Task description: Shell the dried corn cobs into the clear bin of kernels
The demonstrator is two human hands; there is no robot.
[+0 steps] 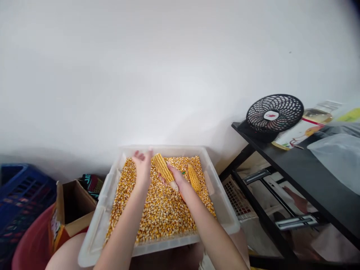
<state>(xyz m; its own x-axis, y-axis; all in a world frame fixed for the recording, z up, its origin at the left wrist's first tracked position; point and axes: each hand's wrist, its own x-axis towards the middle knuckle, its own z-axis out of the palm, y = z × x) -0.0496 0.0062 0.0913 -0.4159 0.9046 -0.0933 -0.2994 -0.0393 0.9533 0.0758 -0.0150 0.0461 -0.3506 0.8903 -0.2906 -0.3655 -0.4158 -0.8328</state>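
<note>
Kernels (160,219): beneath left hand (143,161)
Second ear (194,178): beside right hand (177,177)
Right hand's gripped ear (163,168): slants forward-left, bare end rearward
Left hand: empty, half-curled

Hands (143,165) bare; forearms (209,221) slender, bare; leg (66,252) bare.

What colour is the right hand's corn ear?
The corn ear is yellow with a whitish lower end; best in head view.

We face a plain white wall (174,75), softly lit and brightest across its middle, with faint shadows low down. To our right stands a black metal-framed table (303,168) carrying a black fan (275,112); to our left sit a blue plastic crate (25,198) and an open cardboard box (81,222).
</note>
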